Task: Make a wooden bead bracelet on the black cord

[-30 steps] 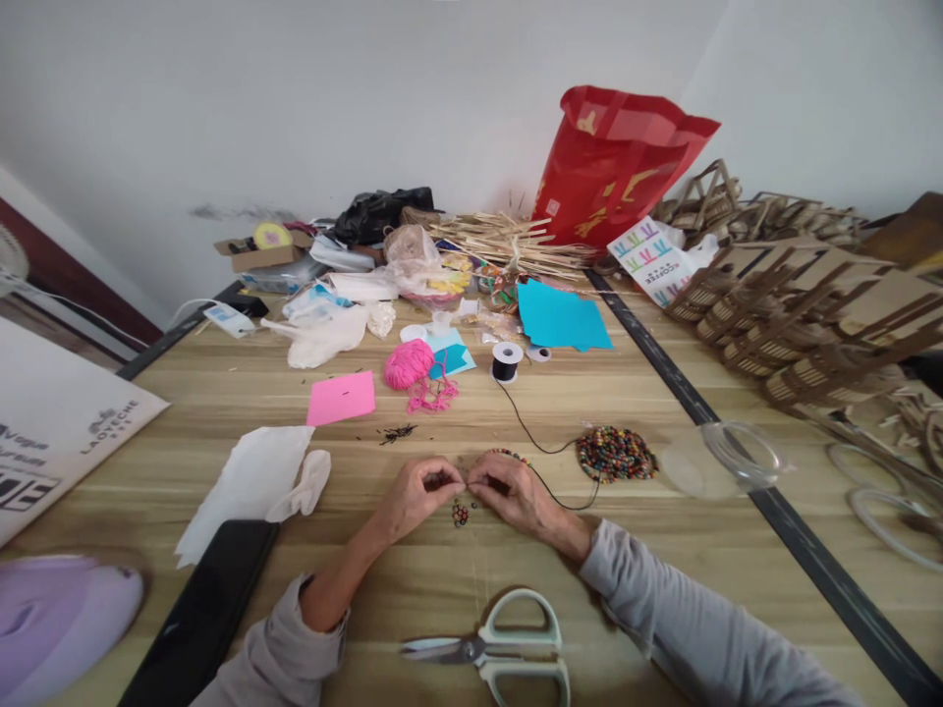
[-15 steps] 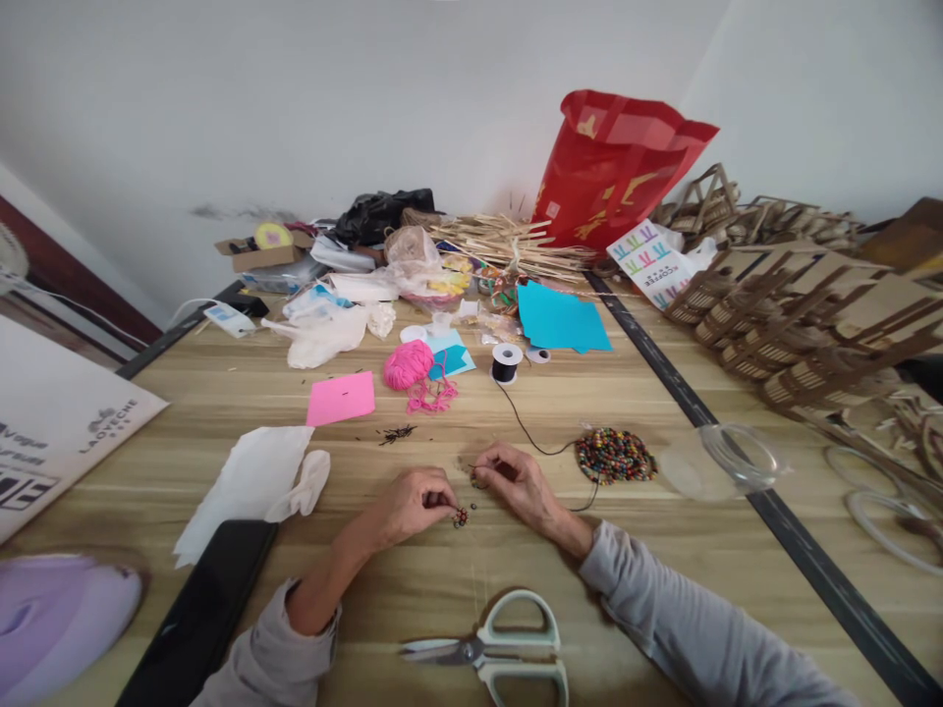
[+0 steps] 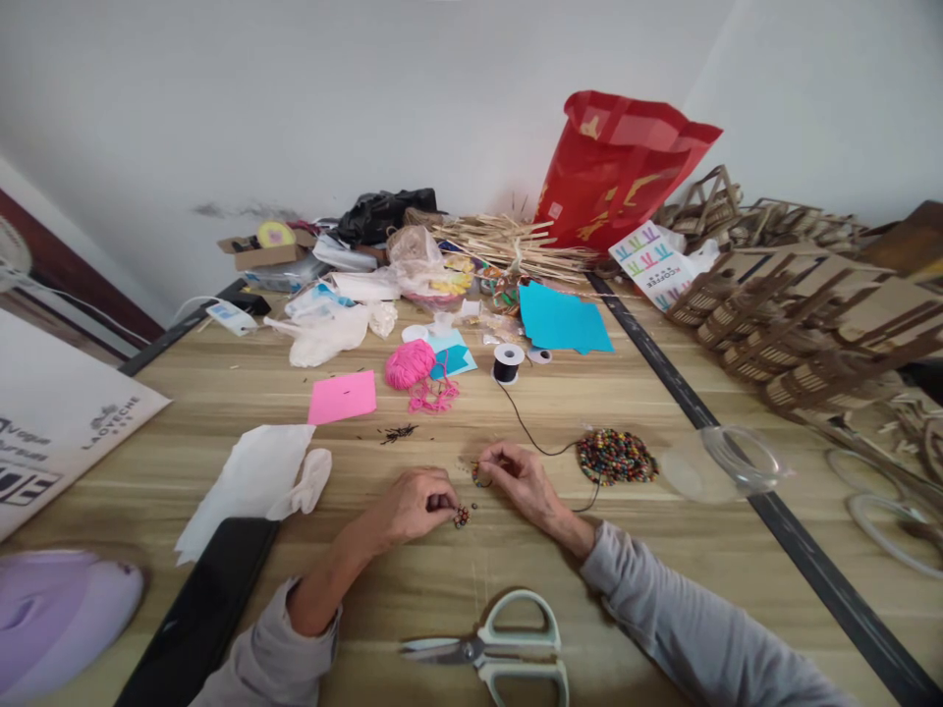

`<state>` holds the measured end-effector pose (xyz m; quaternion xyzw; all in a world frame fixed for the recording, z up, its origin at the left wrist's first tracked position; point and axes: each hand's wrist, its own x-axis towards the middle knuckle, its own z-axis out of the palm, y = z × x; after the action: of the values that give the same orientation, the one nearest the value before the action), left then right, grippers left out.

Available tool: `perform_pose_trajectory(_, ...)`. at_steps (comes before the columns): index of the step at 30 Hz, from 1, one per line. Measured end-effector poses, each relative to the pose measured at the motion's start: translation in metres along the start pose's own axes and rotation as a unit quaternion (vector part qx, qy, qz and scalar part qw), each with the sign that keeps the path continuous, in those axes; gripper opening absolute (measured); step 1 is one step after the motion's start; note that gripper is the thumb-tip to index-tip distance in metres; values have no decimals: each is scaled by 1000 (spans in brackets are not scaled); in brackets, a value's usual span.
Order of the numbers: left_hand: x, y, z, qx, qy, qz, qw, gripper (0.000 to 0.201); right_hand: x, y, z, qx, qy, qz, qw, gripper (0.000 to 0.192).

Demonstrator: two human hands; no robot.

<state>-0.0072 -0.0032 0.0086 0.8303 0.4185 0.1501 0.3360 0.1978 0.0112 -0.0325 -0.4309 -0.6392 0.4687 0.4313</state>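
Note:
My left hand [image 3: 413,506] rests low over the table, its thumb and fingers pressed together beside a small cluster of loose beads [image 3: 462,517]. Whatever lies between those fingertips, if anything, is hidden. Facing it, my right hand [image 3: 522,483] is closed in a pinch on a thin dark cord, with a few small beads [image 3: 477,475] hanging at the fingertips. To its right lies a heap of multicoloured strung beads [image 3: 617,457]. A black cord [image 3: 526,429] runs from a spool [image 3: 507,363] toward that heap.
Scissors [image 3: 486,648] with pale handles lie in front of me. A black phone-like slab [image 3: 206,609] and white paper [image 3: 240,486] are at left. Pink yarn [image 3: 410,365], pink paper [image 3: 343,397] and blue sheets [image 3: 566,317] lie farther back. Small wooden baskets [image 3: 788,344] crowd the right.
My right fingertips have shifted slightly, and the small beads beneath them show more clearly. My left hand stays almost in place beside the loose beads.

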Motion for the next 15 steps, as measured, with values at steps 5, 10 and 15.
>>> perform_pose_trajectory(5, 1, -6, 2, -122, 32, -67, 990, 6, -1, -3, 1, -9, -28, -1, 1000, 19)
perform_pose_trajectory(10, 4, -14, 7, -243, 70, -96, 963, 10, -2, -6, 2, -37, -53, -21, 998, 15)
perform_pose_trajectory(15, 6, -18, 9, -288, 79, -109, 948, 13, -3, -9, 1, -68, -80, -47, 993, 12)
